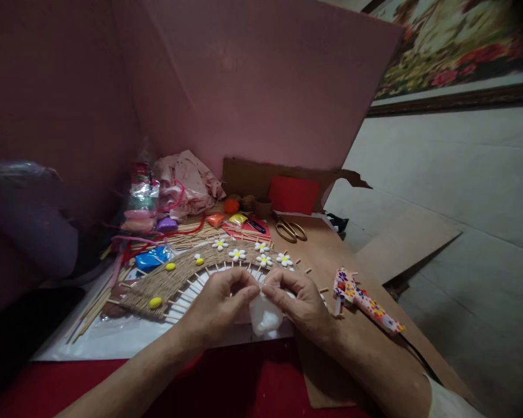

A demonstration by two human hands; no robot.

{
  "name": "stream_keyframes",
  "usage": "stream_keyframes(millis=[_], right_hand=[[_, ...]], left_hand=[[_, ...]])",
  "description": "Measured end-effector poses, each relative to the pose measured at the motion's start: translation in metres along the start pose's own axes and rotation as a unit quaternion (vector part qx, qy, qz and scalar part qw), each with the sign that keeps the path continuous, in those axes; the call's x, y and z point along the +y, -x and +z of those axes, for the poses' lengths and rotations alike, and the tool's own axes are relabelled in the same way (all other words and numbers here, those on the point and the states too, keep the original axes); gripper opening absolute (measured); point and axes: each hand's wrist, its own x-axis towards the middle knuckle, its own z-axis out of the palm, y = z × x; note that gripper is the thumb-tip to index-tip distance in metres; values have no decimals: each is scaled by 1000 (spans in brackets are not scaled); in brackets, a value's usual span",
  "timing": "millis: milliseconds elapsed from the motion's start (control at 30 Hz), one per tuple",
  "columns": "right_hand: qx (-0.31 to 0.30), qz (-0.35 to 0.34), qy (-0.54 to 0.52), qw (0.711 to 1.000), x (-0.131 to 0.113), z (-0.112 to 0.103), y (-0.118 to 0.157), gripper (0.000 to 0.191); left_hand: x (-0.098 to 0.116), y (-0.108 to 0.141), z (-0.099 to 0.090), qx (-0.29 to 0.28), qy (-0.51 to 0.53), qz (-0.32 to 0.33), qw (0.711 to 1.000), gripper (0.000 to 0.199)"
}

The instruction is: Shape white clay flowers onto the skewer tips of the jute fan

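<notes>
Between my two hands hangs a small clear plastic bag (265,316) with a soft white lump, perhaps modelling clay, inside. My left hand (224,299) pinches the bag's top edge from the left. Close beside it, my right hand (298,299) pinches the same edge from the right. Just behind them lies a curved woven twine panel (150,284) with short sticks poking out along its edges. White daisies with yellow centres (237,254) sit on its right part, and yellow ovals (156,303) on its left. My hands hide part of the panel's right end.
A floral hot glue gun (366,299) lies on brown cardboard at right, its cord trailing forward. Gold-handled scissors (290,231) rest behind. Bagged clay in blue (152,256), orange (215,219) and yellow (237,219), plus thin sticks (85,305), surround the panel. A pink board (253,87) stands behind.
</notes>
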Motion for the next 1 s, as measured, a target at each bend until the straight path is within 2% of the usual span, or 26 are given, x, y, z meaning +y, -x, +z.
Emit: stream_keyframes(millis=[67,133,200,267,333,400,433,500,533,567,600,633,667,733,800,867,933,1000], right_hand=[[13,44,-63,997,5,-2,-4,31],[54,77,-130,987,8,-6,-9,39],[78,97,-184,975,10,-8,-13,37],[77,95,-211,970,11,-10,-16,32],[67,80,-215,971,11,-11,-17,32],[62,68,-211,973,11,-11,-17,32],[62,60,-209,974,11,-10,-17,31],[60,38,-203,977,11,-9,-15,29],[60,26,-198,978,10,-8,-14,29],[57,15,-193,979,10,-6,-12,29],[53,7,-186,981,9,-4,-11,29],[51,0,-173,984,9,-2,-8,27],[52,-12,-149,987,8,0,-6,25],[66,-57,-56,995,6,5,0,21],[54,-116,54,990,2,8,5,26],[17,-152,104,983,-1,10,9,37],[39,-158,106,981,-2,9,9,43],[82,-140,55,985,-1,7,6,34]], left_hand=[[2,-4,-5,65,-6,27,998,16],[6,-13,-18,166,22,36,985,15],[12,-25,-39,260,83,27,962,11],[18,-37,-63,351,137,25,926,7],[21,-48,-83,384,142,35,912,10],[21,-53,-93,399,139,44,905,15],[19,-54,-93,404,132,45,904,17],[15,-49,-79,422,113,57,897,25],[12,-44,-67,383,90,63,917,25],[10,-38,-52,306,86,42,947,22],[8,-31,-36,195,99,10,976,23],[7,-24,-20,98,125,-17,987,28],[5,-18,-5,27,166,-57,984,34],[1,-7,18,-82,238,-91,963,39],[-3,-3,28,-94,277,-77,953,36],[-7,-2,27,-77,281,-67,954,32],[-10,-4,19,-41,278,-73,957,34],[-12,-7,9,17,280,-88,956,32]])
